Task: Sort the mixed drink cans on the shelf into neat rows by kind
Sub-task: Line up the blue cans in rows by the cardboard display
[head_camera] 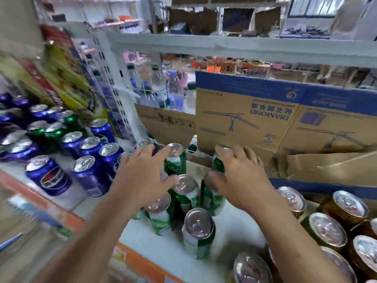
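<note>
The left hand [142, 176] had its fingers spread and released. Green cans [186, 193] stood between them and the right hand [240, 178], whose hold on the rear can [218, 166] I couldn't tell, perhaps from blur. The step wanted even inward pressure.

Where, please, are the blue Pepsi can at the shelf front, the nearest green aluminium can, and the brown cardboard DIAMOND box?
Blue Pepsi can [53, 180]: head view, its round logo.
Nearest green aluminium can [199, 223]: head view, its silver lid.
Brown cardboard DIAMOND box [244, 127]: head view, its printed front.
</note>
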The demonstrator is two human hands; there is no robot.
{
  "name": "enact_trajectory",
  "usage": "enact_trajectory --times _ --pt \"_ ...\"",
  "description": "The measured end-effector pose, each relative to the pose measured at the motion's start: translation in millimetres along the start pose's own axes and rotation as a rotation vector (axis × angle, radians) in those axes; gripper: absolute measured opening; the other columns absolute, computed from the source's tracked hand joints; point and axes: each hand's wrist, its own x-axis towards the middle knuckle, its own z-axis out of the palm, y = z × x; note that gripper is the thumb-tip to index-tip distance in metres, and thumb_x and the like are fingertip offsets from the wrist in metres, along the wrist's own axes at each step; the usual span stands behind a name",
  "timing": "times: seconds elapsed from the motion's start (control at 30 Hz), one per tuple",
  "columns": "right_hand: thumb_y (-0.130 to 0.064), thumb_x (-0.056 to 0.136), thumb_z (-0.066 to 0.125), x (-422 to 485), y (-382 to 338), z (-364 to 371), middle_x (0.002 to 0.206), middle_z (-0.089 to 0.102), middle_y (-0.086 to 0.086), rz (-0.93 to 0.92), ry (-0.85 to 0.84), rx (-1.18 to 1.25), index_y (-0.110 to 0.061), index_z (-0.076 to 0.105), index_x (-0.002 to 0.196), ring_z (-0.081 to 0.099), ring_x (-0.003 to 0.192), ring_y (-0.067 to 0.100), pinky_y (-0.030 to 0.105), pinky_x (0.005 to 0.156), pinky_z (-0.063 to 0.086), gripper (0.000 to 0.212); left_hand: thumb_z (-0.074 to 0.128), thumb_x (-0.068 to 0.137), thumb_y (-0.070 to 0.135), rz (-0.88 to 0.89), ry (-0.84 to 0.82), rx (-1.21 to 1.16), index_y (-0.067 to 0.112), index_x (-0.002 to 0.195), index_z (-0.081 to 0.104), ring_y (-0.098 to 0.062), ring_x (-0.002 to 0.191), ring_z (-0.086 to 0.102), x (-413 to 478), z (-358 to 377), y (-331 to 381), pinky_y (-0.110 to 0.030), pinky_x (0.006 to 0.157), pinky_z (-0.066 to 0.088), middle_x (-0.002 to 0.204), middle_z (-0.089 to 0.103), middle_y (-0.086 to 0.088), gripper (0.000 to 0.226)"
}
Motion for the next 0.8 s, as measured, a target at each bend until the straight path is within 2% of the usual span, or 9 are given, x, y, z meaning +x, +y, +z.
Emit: enact_trajectory --times 0.1,0.2,0.27,0.37,0.43,0.53,0.67,0.73,0.8 --pt "-0.055 0.095 0.042 16 -42 3 0.158 0.012 0.002 -0.119 -0.029 0.017 -0.034 0.011 0.15 0.003 0.146 0.036 0.055 0.116 0.012 0.067 0.038 0.082 0.072 -0.126 0.084 0.001 0.035 0.151 0.022 -0.024 0.144 0.019 -25 -2 -44 -0.048 0.114 0.024 0.155 0.025 -0.003 0.08" --pt "-0.062 0.093 0.042 30 -96 14 0.16 0.007 0.0 -0.213 -0.085 0.036 -0.036 0.01 0.151 0.0 0.147 0.034 0.056 0.117 0.009 0.071 0.035 0.082 0.076 -0.222 0.081 -0.036 0.039 0.151 0.012 -0.023 0.147 0.009 -49 -2 -90 -0.048 0.117 0.016 0.157 0.016 -0.001 0.082" --pt "-0.063 0.092 0.042 38 -135 23 0.16 0.008 0.001 -0.272 -0.106 0.023 -0.035 0.011 0.151 0.0 0.147 0.034 0.055 0.117 0.01 0.072 0.031 0.079 0.075 -0.272 0.094 -0.037 0.043 0.15 0.012 -0.024 0.146 0.011 -64 -1 -124 -0.048 0.117 0.016 0.156 0.017 -0.001 0.08" --pt "-0.064 0.091 0.042 52 -199 40 0.158 0.014 0.003 -0.356 -0.063 0.012 -0.033 0.016 0.149 0.007 0.146 0.034 0.054 0.117 0.014 0.071 0.038 0.084 0.07 -0.374 0.091 -0.051 0.044 0.15 0.008 -0.025 0.147 0.008 -81 1 -180 -0.048 0.117 0.015 0.159 0.011 0.0 0.077" --pt "-0.063 0.092 0.041 62 -244 52 0.158 0.016 0.005 -0.4 -0.063 0.016 -0.032 0.017 0.149 0.008 0.145 0.034 0.055 0.116 0.016 0.07 0.031 0.083 0.071 -0.411 0.073 -0.043 0.043 0.151 0.006 -0.026 0.148 0.006 -93 0 -220 -0.05 0.117 0.012 0.16 0.008 -0.001 0.078" --pt "-0.062 0.092 0.043 79 -307 74 0.158 0.018 0.005 -0.43 -0.055 0.087 -0.032 0.017 0.149 0.01 0.146 0.034 0.055 0.116 0.017 0.069 0.017 0.071 0.073 -0.41 0.094 -0.044 0.038 0.15 0.023 -0.031 0.145 0.021 -110 -6 -276 -0.055 0.112 0.02 0.156 0.026 -0.005 0.087" --pt "-0.061 0.093 0.042 95 -375 99 0.158 0.02 0.003 -0.439 -0.054 0.165 -0.027 0.017 0.152 0.013 0.146 0.029 0.053 0.115 0.021 0.073 0.034 0.075 0.066 -0.405 0.077 -0.03 0.026 0.136 0.052 -0.041 0.125 0.05 -123 -14 -343 -0.064 0.092 0.043 0.134 0.054 -0.014 0.075" --pt "-0.058 0.094 0.043 103 -400 106 0.158 0.02 0.002 -0.434 -0.076 0.18 -0.027 0.016 0.153 0.013 0.146 0.028 0.051 0.115 0.022 0.072 0.036 0.077 0.065 -0.421 0.073 -0.016 0.024 0.133 0.056 -0.042 0.121 0.053 -126 -17 -368 -0.064 0.088 0.046 0.13 0.057 -0.016 0.072" --pt "-0.059 0.094 0.043 114 -427 112 0.158 0.019 0.002 -0.452 -0.078 0.169 -0.028 0.014 0.153 0.012 0.146 0.027 0.051 0.116 0.02 0.072 0.031 0.079 0.069 -0.447 0.057 -0.022 0.028 0.138 0.05 -0.04 0.129 0.047 -125 -18 -394 -0.062 0.095 0.042 0.138 0.052 -0.014 0.075"
